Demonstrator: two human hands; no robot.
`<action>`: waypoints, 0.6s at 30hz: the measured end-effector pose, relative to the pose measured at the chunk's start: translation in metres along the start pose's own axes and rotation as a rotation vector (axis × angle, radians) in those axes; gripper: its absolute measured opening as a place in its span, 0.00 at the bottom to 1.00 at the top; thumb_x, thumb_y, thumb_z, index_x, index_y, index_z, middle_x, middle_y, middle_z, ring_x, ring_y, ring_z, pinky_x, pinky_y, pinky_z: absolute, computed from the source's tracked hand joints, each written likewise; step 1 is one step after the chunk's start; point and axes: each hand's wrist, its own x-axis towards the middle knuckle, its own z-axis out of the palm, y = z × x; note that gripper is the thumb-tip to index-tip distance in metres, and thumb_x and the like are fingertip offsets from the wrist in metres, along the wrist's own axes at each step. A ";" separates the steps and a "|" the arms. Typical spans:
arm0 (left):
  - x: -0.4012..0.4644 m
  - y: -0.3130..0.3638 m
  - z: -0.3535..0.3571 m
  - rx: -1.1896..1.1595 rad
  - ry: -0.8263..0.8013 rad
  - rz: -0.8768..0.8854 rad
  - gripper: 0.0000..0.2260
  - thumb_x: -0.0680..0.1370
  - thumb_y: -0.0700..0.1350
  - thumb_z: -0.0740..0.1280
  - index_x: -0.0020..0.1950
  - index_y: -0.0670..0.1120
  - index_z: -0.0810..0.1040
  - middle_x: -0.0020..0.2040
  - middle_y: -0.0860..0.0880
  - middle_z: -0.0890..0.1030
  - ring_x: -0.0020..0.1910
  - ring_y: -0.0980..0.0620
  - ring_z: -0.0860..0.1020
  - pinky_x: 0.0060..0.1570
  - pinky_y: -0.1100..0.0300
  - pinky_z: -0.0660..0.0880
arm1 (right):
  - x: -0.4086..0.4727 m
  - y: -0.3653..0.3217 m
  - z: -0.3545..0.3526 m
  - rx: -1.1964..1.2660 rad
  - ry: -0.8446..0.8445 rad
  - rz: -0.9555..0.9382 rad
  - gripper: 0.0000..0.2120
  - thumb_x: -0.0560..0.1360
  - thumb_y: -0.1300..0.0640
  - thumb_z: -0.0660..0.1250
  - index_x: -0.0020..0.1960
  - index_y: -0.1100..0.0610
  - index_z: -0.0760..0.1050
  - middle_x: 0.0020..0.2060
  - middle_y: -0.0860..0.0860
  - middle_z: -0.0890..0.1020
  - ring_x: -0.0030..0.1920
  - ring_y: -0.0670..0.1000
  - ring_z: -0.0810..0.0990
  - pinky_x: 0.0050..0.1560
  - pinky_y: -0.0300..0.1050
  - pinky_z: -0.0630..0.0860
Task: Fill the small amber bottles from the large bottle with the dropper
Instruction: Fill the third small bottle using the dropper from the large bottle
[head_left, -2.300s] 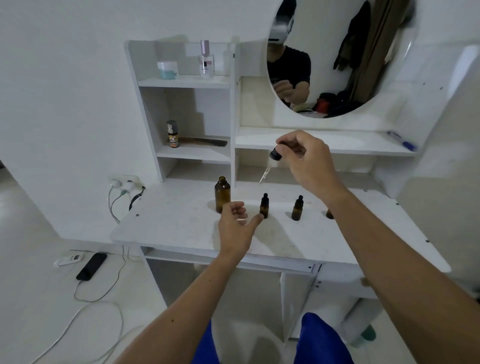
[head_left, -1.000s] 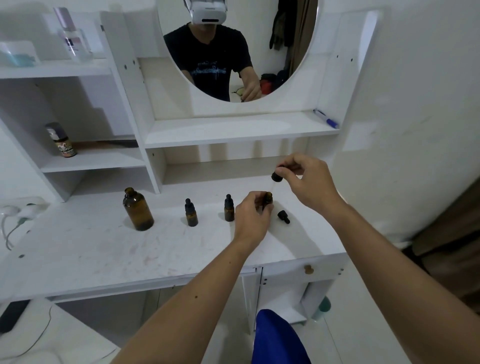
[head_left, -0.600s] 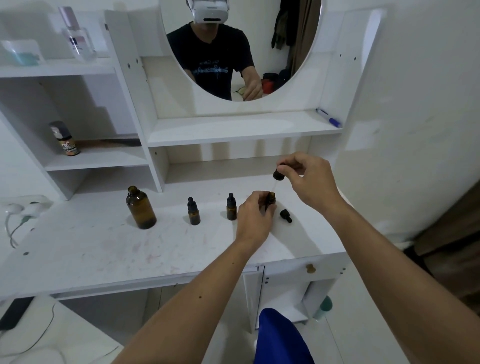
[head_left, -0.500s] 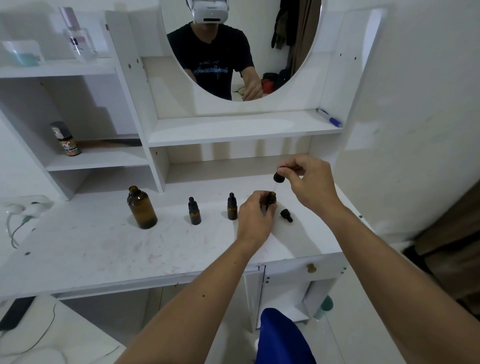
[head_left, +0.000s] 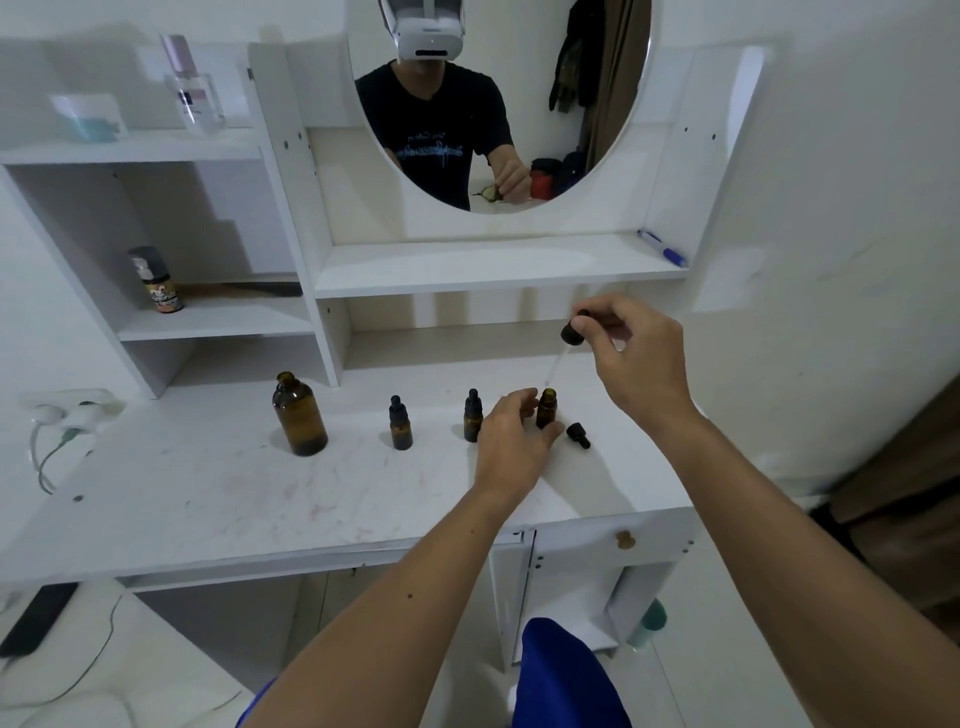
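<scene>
With the right hand (head_left: 636, 358) pinching the dropper (head_left: 563, 345) above the open small bottle (head_left: 546, 408) that the left hand (head_left: 511, 447) grips, a slight wobble could drip liquid beside its narrow neck.

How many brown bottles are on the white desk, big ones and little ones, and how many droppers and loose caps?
Big amber bottle: 1
Small amber bottles: 3 (two capped, one open)
Dropper, in the right hand: 1
Loose black cap: 1
Total: 6
</scene>
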 end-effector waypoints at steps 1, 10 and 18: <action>-0.003 0.000 -0.003 0.001 -0.006 -0.001 0.25 0.76 0.46 0.77 0.71 0.45 0.75 0.65 0.50 0.79 0.63 0.55 0.78 0.67 0.55 0.75 | 0.000 -0.004 -0.001 0.000 0.000 -0.008 0.05 0.79 0.62 0.72 0.54 0.59 0.84 0.43 0.46 0.86 0.45 0.34 0.83 0.52 0.26 0.75; -0.046 -0.005 -0.057 0.032 -0.158 0.037 0.25 0.75 0.49 0.78 0.70 0.48 0.77 0.60 0.55 0.82 0.58 0.61 0.79 0.65 0.63 0.76 | 0.005 -0.054 0.021 0.153 -0.027 0.003 0.05 0.79 0.58 0.73 0.54 0.57 0.83 0.46 0.46 0.87 0.48 0.44 0.85 0.55 0.35 0.80; -0.070 -0.038 -0.170 -0.006 -0.027 0.009 0.22 0.73 0.51 0.79 0.65 0.48 0.80 0.52 0.55 0.85 0.52 0.59 0.83 0.56 0.65 0.80 | 0.004 -0.115 0.097 0.346 -0.143 -0.011 0.03 0.79 0.58 0.73 0.52 0.56 0.82 0.45 0.46 0.86 0.47 0.43 0.84 0.53 0.35 0.80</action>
